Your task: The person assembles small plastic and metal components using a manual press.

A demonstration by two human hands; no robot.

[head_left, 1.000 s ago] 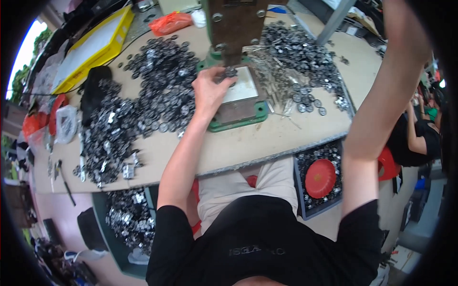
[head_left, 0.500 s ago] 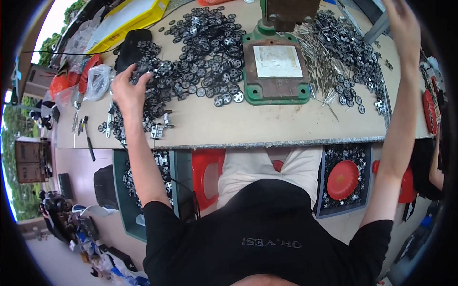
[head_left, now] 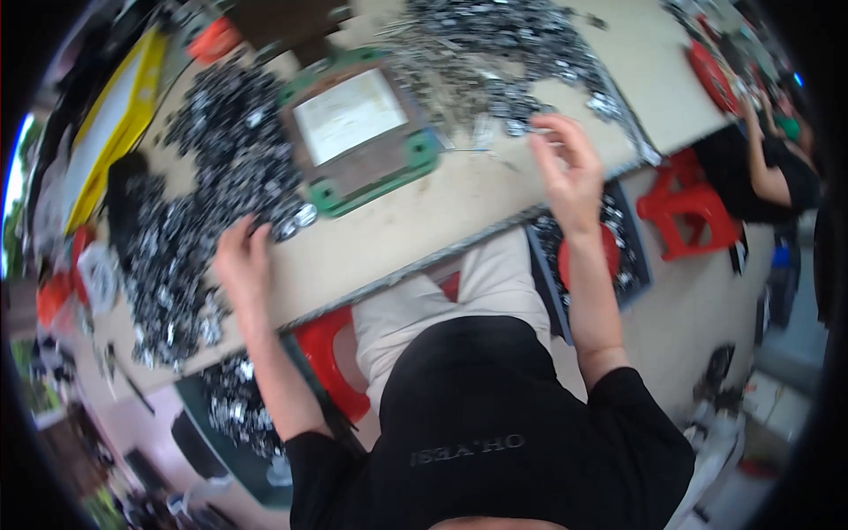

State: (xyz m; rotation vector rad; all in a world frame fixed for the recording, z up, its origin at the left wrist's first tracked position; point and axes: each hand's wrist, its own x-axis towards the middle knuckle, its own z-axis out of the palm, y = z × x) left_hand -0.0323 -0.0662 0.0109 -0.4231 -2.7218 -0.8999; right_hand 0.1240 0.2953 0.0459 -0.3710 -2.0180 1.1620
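My left hand [head_left: 243,263] is at the near edge of a heap of small black spoked wheels [head_left: 234,159], thumb and forefinger apart, with nothing visible between them. My right hand [head_left: 572,177] hangs over the right part of the table, its fingers bent but apart, and it appears to hold nothing. Beyond its fingertips are a few more black wheels [head_left: 517,126] and thin metal rods [head_left: 450,84]. Between the hands stands a green press base [head_left: 375,181] with a white plate [head_left: 349,115] on it. Motion blur softens the small parts.
Dark metal-and-black parts [head_left: 503,35] are piled at the far right, and more parts [head_left: 168,300] at the left. A yellow tray [head_left: 124,124] lies far left. Under the table edge are a green bin [head_left: 230,450], a grey bin with a red dish [head_left: 596,261] and red stools [head_left: 689,212].
The view has turned, so the table now slants. My right hand has come down from the far right to the table's near right. My left hand has moved to the wheels nearer the press.
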